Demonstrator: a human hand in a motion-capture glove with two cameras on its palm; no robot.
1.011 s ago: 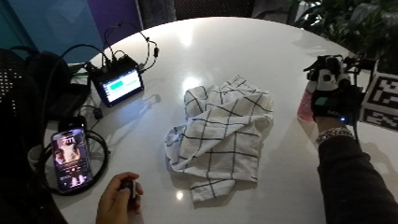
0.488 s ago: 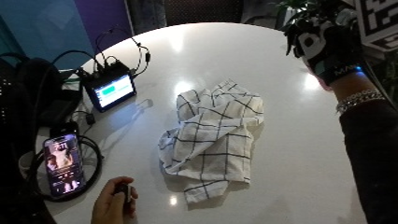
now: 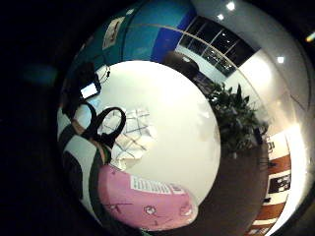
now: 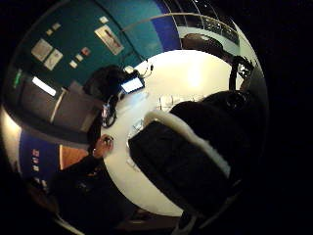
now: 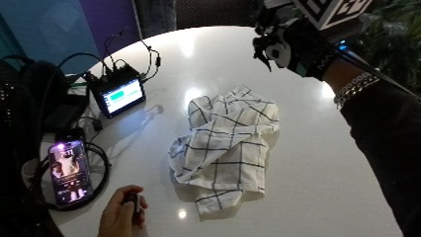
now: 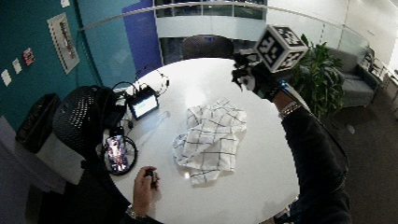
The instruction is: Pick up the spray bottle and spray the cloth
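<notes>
A white cloth with a dark grid lies crumpled in the middle of the round white table. My gloved right hand is raised in the air over the table's far right part, above and beyond the cloth, with its fingers curled. It holds a pink spray bottle, which lies close against the palm in the little finger side view; its label shows there. In the outside view the hand hides most of the bottle. The wide view shows the hand well above the cloth.
A small monitor with a lit screen and cables stands at the table's left. A phone lies on a cable coil near the front left. A bare hand holds a small dark object at the front edge. A plant stands behind.
My right hand has risen from the table's right side and moved up toward the far edge with the bottle. The outside camera shifted. The cloth lies as before.
</notes>
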